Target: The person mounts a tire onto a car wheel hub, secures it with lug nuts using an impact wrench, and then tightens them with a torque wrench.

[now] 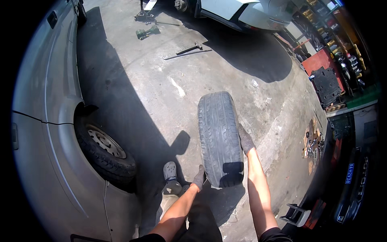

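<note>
A worn black car tyre (219,137) stands upright on the concrete floor in front of me, its tread facing up toward my view. My left hand (199,178), in a dark grey glove, holds its near left side low down. Farther along, my right hand (246,140), gloved alike, grips the right sidewall. Fingers of both hands are partly hidden behind the tyre's edges. Its two side faces are turned away, so whether a rim sits inside cannot be seen.
At left stands a silver vehicle (44,97) with a mounted wheel (105,141). A raised white car (246,14) is ahead. On the floor lie a hammer (189,49), a bent bar (187,54) and a green power tool (147,32). Shelves (342,44) line the right.
</note>
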Action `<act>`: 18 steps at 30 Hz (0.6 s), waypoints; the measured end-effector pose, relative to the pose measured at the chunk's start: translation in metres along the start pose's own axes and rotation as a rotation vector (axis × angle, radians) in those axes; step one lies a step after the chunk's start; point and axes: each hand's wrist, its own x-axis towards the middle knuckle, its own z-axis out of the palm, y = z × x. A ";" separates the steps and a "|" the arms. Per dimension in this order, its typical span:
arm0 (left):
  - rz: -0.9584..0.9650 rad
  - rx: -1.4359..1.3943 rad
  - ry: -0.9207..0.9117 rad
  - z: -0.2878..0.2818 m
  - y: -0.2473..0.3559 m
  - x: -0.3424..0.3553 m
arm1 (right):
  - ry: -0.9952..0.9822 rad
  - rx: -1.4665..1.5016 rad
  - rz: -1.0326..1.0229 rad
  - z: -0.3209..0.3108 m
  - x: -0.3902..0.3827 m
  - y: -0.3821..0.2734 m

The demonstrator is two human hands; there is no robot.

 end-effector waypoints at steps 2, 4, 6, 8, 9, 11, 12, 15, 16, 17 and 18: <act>-0.032 -0.198 -0.096 0.058 0.074 0.043 | -0.029 -0.186 0.017 -0.027 0.062 -0.034; 0.006 -0.407 -0.119 0.077 0.148 0.065 | -0.151 -0.253 0.080 -0.020 0.133 -0.049; 0.152 -0.589 -0.197 0.102 0.248 0.087 | -0.242 -0.279 0.124 -0.013 0.203 -0.108; 0.211 -0.706 -0.142 0.105 0.319 0.103 | -0.377 -0.274 0.128 0.015 0.267 -0.184; 0.277 -0.705 -0.128 0.097 0.359 0.120 | -0.465 -0.243 0.090 0.031 0.306 -0.222; 0.313 -0.687 -0.052 0.094 0.432 0.135 | -0.542 -0.223 0.013 0.054 0.367 -0.276; 0.352 -0.686 -0.039 0.100 0.469 0.144 | -0.551 -0.141 0.095 0.055 0.395 -0.290; 0.456 -0.626 -0.001 0.111 0.579 0.158 | -0.555 0.033 0.233 0.068 0.481 -0.320; 0.484 -0.550 0.068 0.105 0.610 0.168 | -0.537 0.039 0.207 0.077 0.504 -0.326; 0.517 -0.478 0.140 0.093 0.640 0.179 | -0.526 0.042 0.178 0.091 0.528 -0.332; 0.544 -0.410 0.212 0.076 0.665 0.195 | -0.476 -0.033 0.080 0.110 0.555 -0.329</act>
